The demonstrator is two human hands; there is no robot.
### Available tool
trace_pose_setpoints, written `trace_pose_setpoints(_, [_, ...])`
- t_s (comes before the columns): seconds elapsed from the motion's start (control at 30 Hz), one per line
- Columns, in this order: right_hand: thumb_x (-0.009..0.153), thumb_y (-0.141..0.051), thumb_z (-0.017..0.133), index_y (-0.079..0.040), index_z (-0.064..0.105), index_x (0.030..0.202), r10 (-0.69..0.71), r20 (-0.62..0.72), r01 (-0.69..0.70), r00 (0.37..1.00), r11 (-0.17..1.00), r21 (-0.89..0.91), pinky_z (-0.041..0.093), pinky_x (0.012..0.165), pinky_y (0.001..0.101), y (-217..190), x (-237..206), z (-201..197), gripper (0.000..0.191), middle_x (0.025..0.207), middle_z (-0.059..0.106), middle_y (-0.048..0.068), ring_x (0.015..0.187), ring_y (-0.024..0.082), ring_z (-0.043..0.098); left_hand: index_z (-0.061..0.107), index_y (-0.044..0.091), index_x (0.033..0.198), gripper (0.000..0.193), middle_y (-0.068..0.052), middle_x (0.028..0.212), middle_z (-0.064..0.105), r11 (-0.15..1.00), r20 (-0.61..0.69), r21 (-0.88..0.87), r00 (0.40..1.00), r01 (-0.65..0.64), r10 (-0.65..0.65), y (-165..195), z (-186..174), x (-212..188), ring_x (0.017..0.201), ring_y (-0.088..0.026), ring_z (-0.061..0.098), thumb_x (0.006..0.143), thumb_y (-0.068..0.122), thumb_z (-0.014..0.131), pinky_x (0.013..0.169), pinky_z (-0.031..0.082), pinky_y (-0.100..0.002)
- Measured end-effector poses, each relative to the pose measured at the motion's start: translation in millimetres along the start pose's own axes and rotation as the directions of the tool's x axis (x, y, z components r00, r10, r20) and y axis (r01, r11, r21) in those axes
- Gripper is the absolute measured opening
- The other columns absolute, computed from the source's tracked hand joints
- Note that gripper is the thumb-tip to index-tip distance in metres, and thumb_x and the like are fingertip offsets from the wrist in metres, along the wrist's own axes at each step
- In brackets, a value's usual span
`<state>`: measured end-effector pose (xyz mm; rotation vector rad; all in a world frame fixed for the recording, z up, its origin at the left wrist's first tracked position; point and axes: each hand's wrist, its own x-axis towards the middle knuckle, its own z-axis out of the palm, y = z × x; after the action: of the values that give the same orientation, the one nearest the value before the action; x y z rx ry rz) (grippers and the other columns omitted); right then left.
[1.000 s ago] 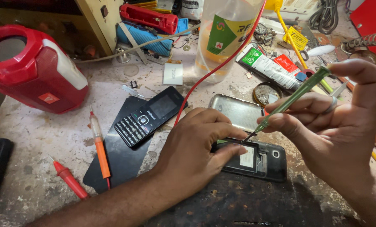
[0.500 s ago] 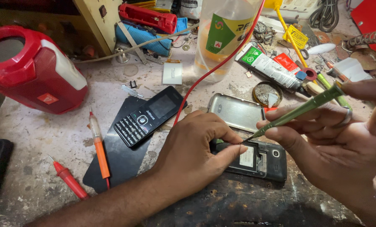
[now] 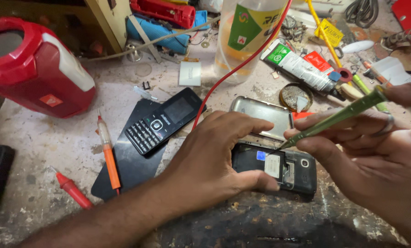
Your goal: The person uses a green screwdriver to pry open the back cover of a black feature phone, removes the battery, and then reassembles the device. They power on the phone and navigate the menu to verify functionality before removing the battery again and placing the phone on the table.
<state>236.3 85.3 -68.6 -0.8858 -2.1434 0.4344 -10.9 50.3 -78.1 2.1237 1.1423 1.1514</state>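
left hand [image 3: 210, 160]: mine, palm down, fingers together, clamped over the left end of the opened phone [image 3: 283, 167], thumb along its near edge, pinning it to the bench.
right hand [image 3: 375, 160]: mine, fingers pinched shut on the green tool [image 3: 338, 117], ring on one finger.
green tool: slim shaft, tilted, butt up toward 2 o'clock, tip down toward 8 o'clock, touching the top edge of the opened phone.
opened phone: black, back cover off, lying flat just below frame centre toward 4 o'clock; white label and small blue square showing in the bay, camera ring at its right end.
back cover [image 3: 263, 117]: silver, lying flat just beyond the opened phone at 12 o'clock from it, near but apart.
keypad phone [image 3: 164, 120]: black bar phone, face up, at 10 o'clock from my left hand, resting on a black flat panel [image 3: 129, 165].
orange-handled screwdriver [image 3: 108, 154]: at 9 o'clock from my left hand, lying across the panel's left edge.
red probe [image 3: 72, 189]: at 8 o'clock, on the bench [image 3: 44, 138], apart from the screwdriver.
red speaker [image 3: 35, 69]: far at 10 o'clock.
red wire [image 3: 242, 66]: runs from 12 o'clock down toward my left hand, passing in front of a clear bottle [image 3: 246, 36].
tube [image 3: 302, 69]: white with green and red, at 1 o'clock.
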Motion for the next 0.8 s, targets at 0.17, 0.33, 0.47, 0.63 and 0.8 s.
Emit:
trace_pose_setpoints(0.17, [0.083,-0.003,0.077,0.002,0.035,0.139,-0.185,0.081,0.175,0.979,0.978,0.114,0.062,0.09,0.0379,4.0,-1.6,-1.0,0.07,0.096,0.078,0.016,0.092,0.021,0.081,0.062,0.007,0.117,0.07,-0.011,0.118,0.066,0.991,0.142,0.096,0.987,-0.095,0.081,-3.9,-11.2,-2.4,0.117,-0.032,0.061,0.064,0.039,0.093,0.1,0.047,-0.045])
trace_pose_setpoints(0.33, [0.084,0.001,0.078,-0.007,0.029,0.138,-0.275,0.058,0.251,0.96,0.931,0.263,0.065,0.084,0.0362,0.1,-7.7,4.5,0.075,0.101,0.075,0.018,0.096,0.025,0.079,0.061,0.007,0.115,0.065,-0.011,0.114,0.064,0.996,0.247,0.089,0.968,0.027,-0.048,-2.2,-15.2,-2.1,0.113,-0.032,0.061,0.064,0.032,0.093,0.094,0.048,-0.045])
trace_pose_setpoints(0.47, [0.081,0.003,0.079,-0.005,0.031,0.138,-0.304,0.011,0.29,0.952,0.918,0.271,0.066,0.084,0.0387,2.3,-10.7,10.3,0.074,0.102,0.073,0.018,0.096,0.027,0.081,0.059,0.004,0.118,0.069,-0.014,0.116,0.063,0.996,0.239,0.085,0.971,0.011,-0.031,-1.2,-15.3,-0.7,0.113,-0.034,0.061,0.063,0.029,0.093,0.095,0.048,-0.046])
trace_pose_setpoints(0.63, [0.078,0.003,0.08,-0.005,0.031,0.133,-0.278,-0.003,0.267,0.961,0.922,0.28,0.066,0.083,0.0385,6.9,-14.1,11.9,0.074,0.106,0.064,0.022,0.097,0.03,0.08,0.058,0.003,0.121,0.072,-0.014,0.116,0.065,0.994,0.272,0.084,0.958,0.066,-0.087,-1.6,-17.4,0.2,0.114,-0.034,0.061,0.063,0.028,0.093,0.096,0.048,-0.046])
trace_pose_setpoints(0.8, [0.079,0.001,0.083,-0.001,0.032,0.131,-0.287,0.0,0.279,0.958,0.93,0.24,0.065,0.082,0.0347,5.0,-16.1,15.3,0.072,0.109,0.07,0.015,0.098,0.027,0.079,0.054,0.004,0.129,0.077,-0.015,0.122,0.064,0.992,0.324,0.078,0.939,0.097,-0.117,-3.6,-21.9,1.2,0.12,-0.034,0.06,0.066,0.027,0.092,0.099,0.047,-0.046])
